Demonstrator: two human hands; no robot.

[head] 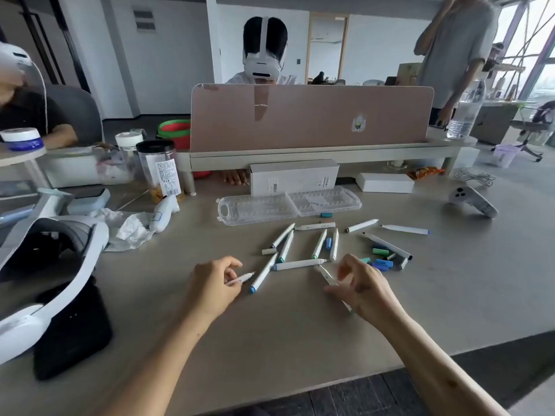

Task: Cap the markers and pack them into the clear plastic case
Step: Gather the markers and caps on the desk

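Note:
Several white markers [300,264] lie scattered on the grey table [270,334], some uncapped. Loose caps [382,263] in blue, teal and grey sit in a small heap to their right. The clear plastic case [255,210] lies open and empty behind them. My left hand [214,285] holds an uncapped white marker [244,277] with its tip pointing right. My right hand [360,285] grips another white marker [327,276], its tip pointing up-left; the lower end is hidden under my palm.
A white box [292,177] stands behind the case. A controller [471,201] lies at the right, a headset [45,265] on a black case at the left. Crumpled tissue [129,228], a jar [159,171] and a pink divider [312,115] are nearby. Other people sit and stand around.

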